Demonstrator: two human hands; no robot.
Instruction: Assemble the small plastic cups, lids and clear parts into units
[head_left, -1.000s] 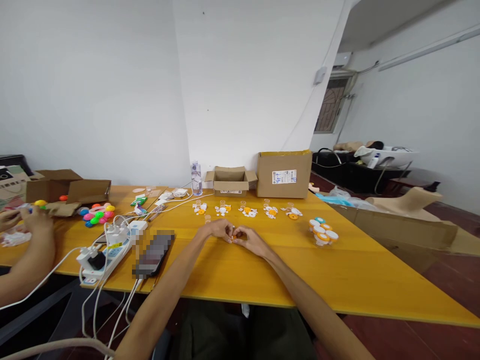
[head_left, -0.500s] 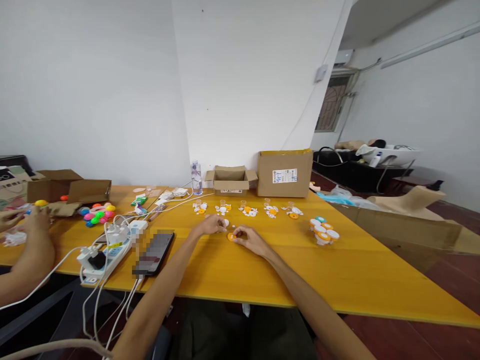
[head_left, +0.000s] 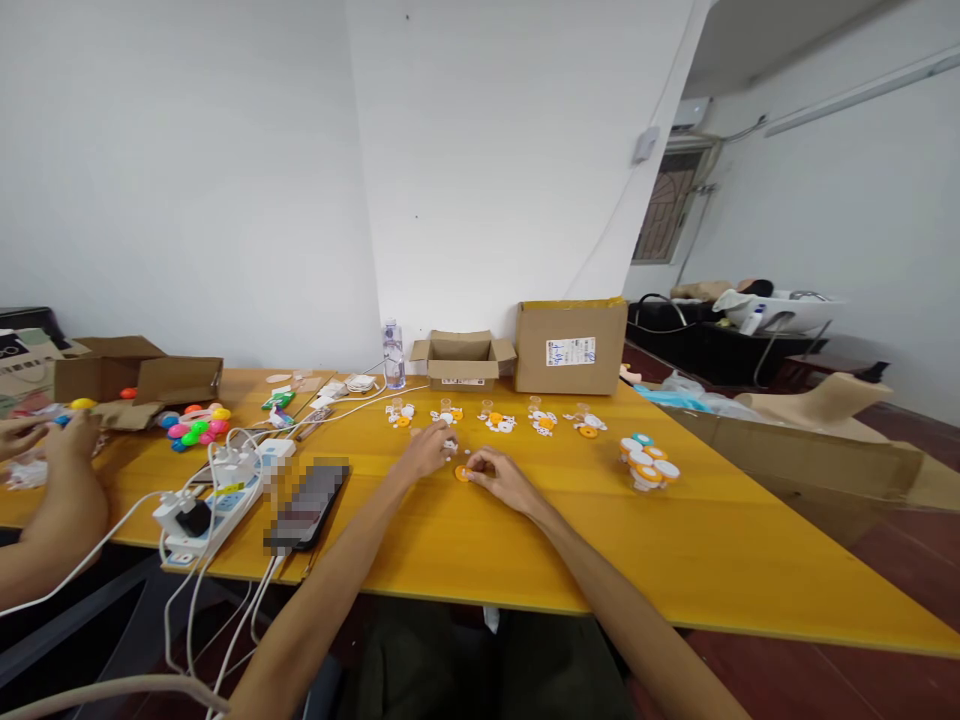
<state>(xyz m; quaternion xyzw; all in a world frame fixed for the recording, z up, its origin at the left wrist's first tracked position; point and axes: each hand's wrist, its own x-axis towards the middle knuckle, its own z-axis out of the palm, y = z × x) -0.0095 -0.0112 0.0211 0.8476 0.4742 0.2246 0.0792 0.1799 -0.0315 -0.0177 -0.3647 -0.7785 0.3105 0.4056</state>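
My left hand (head_left: 426, 450) rests on the yellow table (head_left: 525, 540) with its fingers curled by a small white piece near the row of parts. My right hand (head_left: 501, 474) lies just right of it, fingertips pinched on a small orange disc (head_left: 461, 473) lying on the table. Beyond my hands runs a row of small orange and white part groups (head_left: 495, 421). A cluster of orange, white and teal round caps (head_left: 645, 463) sits to the right.
Two cardboard boxes (head_left: 570, 348) and a water bottle (head_left: 392, 354) stand at the far edge. A power strip with plugs (head_left: 214, 492), cables and a dark phone (head_left: 306, 505) lie left. Colourful balls (head_left: 196, 427) and another person's hands (head_left: 45, 440) are at far left.
My hands, joined together on the orange piece a second ago, have parted. The orange disc now lies on the table under my right fingertips; my left hand moved up and left.
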